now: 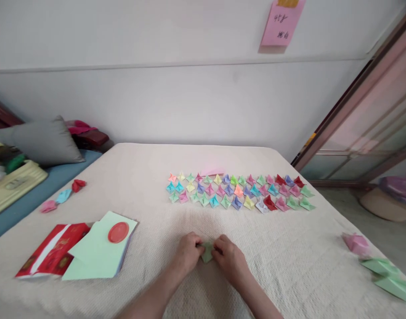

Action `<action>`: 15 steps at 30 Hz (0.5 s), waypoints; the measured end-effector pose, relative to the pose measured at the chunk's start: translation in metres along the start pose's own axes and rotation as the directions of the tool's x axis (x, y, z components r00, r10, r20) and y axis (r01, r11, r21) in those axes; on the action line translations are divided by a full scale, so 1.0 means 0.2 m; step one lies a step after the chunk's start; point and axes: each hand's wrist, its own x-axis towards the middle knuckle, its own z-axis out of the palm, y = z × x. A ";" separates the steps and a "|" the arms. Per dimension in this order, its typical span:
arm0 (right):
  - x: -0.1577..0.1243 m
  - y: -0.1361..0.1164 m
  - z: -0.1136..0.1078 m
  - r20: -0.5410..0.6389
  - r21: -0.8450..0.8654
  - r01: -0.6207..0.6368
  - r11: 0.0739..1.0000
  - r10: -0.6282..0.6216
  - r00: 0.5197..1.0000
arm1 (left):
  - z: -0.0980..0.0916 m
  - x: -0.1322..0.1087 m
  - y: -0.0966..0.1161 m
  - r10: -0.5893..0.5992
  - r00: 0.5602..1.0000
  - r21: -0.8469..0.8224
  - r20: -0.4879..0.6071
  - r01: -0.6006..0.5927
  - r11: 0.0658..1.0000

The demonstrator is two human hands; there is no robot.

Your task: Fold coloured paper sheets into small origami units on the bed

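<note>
Between my two hands is a small piece of folded light green paper (207, 252), close above the pale textured cloth (156, 230). My left hand (189, 250) pinches its left side with thumb and fingers closed. On the opposite edge, my right hand (228, 254) has its fingers closed in the same way. The exact folds are partly covered by the fingertips. Beyond the hands, small folded paper pieces (238, 191) in many colours stand in three rows.
Green paper sheets (93, 254) with a red round lid (118, 232) overlap a red packet (55, 248) at left. Small folded papers (64, 196) lie at the far left edge. A pink folded paper (356, 243) and green folded papers (394, 283) lie at right.
</note>
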 end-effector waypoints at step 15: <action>-0.04 0.06 0.08 -0.021 -0.224 0.291 0.930 -0.303 0.953 | -0.02 -0.05 0.03 0.172 0.980 0.304 0.102 -0.196 0.932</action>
